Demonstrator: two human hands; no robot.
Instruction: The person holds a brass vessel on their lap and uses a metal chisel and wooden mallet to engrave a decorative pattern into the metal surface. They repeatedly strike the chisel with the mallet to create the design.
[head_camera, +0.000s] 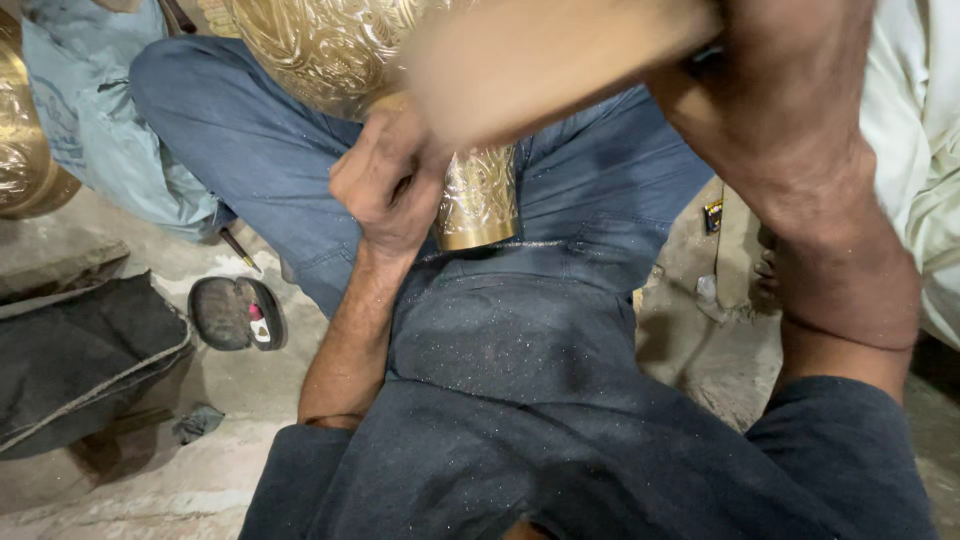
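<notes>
gripping the neck of the shiny gold vase (480, 195), the left hand (390, 180) curls tight around it. the vase lies on the lap, narrow end toward the belly. it looks heavy, hard and slippery. the right hand (790, 90) is blurry, so i cannot tell its fingers.
</notes>
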